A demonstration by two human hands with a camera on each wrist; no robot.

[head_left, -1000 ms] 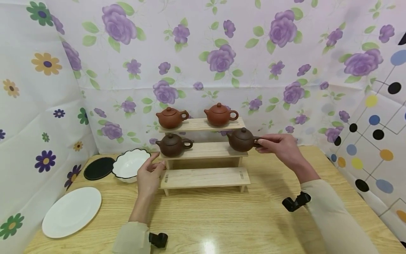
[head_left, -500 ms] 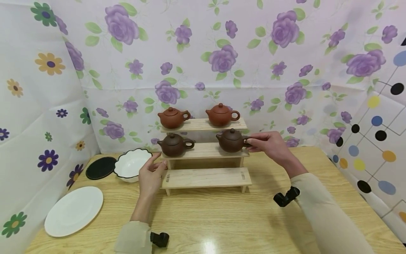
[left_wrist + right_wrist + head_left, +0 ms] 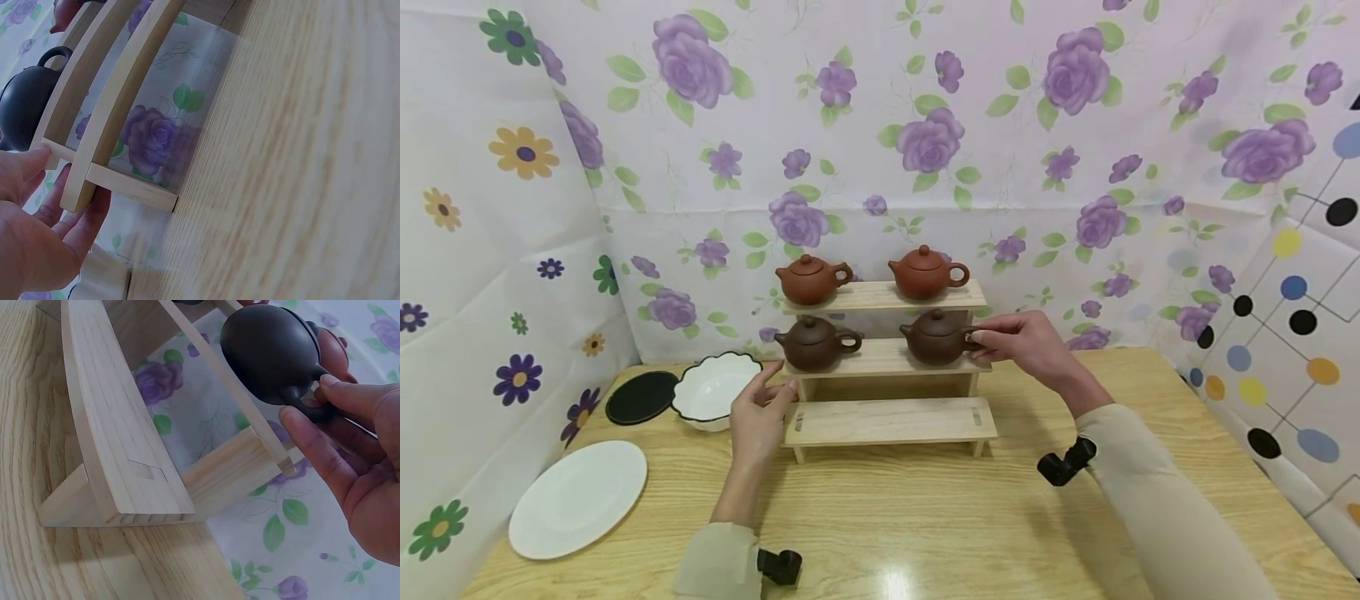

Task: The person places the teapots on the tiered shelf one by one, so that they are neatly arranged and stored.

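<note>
My right hand (image 3: 1033, 346) pinches the handle of a dark brown teapot (image 3: 934, 340) at the right part of the middle shelf of a three-tier wooden stand (image 3: 887, 421). In the right wrist view, thumb and fingers meet on the handle of the teapot (image 3: 269, 353), which overlaps the shelf edge. My left hand (image 3: 758, 421) grips the left end of the stand, its fingers (image 3: 94, 219) round the end of a shelf. Close above that hand, a second dark teapot (image 3: 812, 343) sits at the left of the same shelf. Two reddish-brown teapots stand on the top shelf, one left (image 3: 808, 279), one right (image 3: 923, 273).
Left of the stand are a white scalloped bowl (image 3: 715, 387) with a dark rim, a black round mat (image 3: 642, 397) and a white plate (image 3: 578, 500). Floral cloth (image 3: 880, 167) backs the wooden table (image 3: 850, 525); more patterned cloth borders both sides.
My right hand has moved left along the middle shelf with the dark teapot, bringing it nearer the other dark one. My left hand has stayed on the stand's end.
</note>
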